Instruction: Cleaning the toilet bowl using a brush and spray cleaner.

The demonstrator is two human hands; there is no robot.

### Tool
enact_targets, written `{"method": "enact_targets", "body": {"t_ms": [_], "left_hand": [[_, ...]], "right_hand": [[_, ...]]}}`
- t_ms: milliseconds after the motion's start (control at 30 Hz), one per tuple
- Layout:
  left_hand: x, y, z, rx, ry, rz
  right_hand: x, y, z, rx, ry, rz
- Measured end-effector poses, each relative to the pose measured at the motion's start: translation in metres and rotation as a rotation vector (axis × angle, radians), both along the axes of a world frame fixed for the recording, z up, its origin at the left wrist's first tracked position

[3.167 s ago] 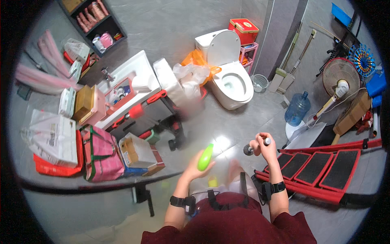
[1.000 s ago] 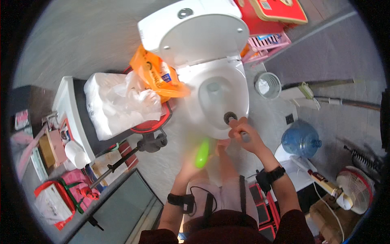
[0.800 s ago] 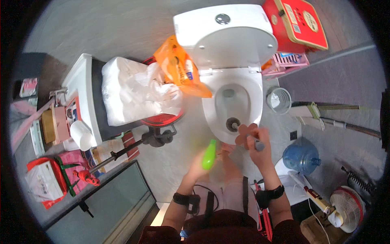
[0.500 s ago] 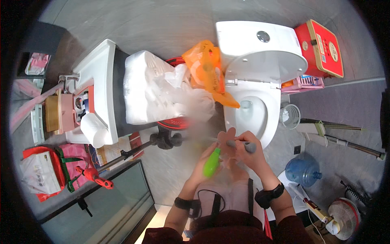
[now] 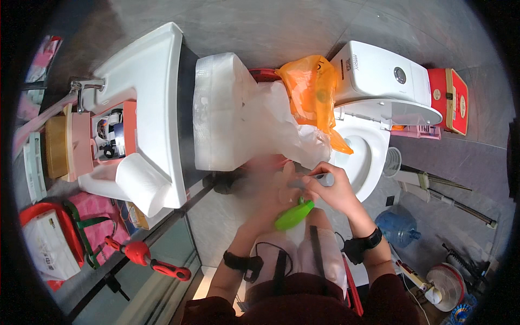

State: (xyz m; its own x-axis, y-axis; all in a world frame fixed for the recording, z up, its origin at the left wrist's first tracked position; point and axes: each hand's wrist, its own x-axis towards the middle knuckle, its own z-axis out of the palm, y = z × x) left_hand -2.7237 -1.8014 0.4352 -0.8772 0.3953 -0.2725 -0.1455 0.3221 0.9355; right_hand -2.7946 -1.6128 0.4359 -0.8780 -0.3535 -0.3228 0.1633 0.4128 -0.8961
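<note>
My left hand (image 5: 268,203) is blurred by a hazy patch. Its fingers are bent round a flat pinkish-brown piece with rounded lobes (image 5: 287,181). Beneath that piece, against the same hand, lies a bright green tapered object (image 5: 294,215), rounded at one end; its kind is unclear. My right hand (image 5: 337,190) is closed on a grey pen-like tool (image 5: 325,179). The tool's thin end meets the pinkish piece, though haze hides the exact contact. Both hands are above my lap, in front of the toilet (image 5: 362,189).
A large white plastic-wrapped pack (image 5: 216,114) and an orange plastic bag (image 5: 311,92) sit ahead. At left, the sink (image 5: 162,108) holds a pink box (image 5: 130,127) and a white paper roll (image 5: 142,181). A red box (image 5: 455,103), water jug (image 5: 398,227) and fan (image 5: 447,284) are right.
The view has shifted, so the sink and toilet appear further right. The green object has turned from steep to more level. Both hands keep their hold.
</note>
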Motion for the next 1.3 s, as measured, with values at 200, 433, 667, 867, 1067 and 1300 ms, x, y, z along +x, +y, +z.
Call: {"method": "enact_targets", "body": {"t_ms": [200, 433, 667, 867, 1067, 1300], "left_hand": [[-0.025, -0.010, -0.025, -0.103, 0.018, 0.048], [0.014, -0.036, -0.081, -0.216, 0.161, 0.268], [0.067, -0.059, -0.146, -0.234, -0.006, 0.669], [0.060, -0.055, -0.170, -0.159, -0.089, 0.774], [0.060, -0.048, -0.189, 0.458, -0.222, 0.902], [0.078, -0.049, -0.219, 0.053, -0.495, 0.745]], "right_hand": [[-0.026, -0.011, -0.019, -0.101, -0.302, -0.018], [-0.055, 0.000, -0.090, -0.096, -0.158, -0.050], [-0.032, -0.056, -0.210, 0.269, 0.010, 0.170], [0.005, -0.127, -0.435, 0.182, -0.219, 0.537], [0.017, -0.136, -0.500, 0.143, 0.103, 0.771], [0.023, -0.112, -0.516, 0.424, -0.124, 0.932]]}}
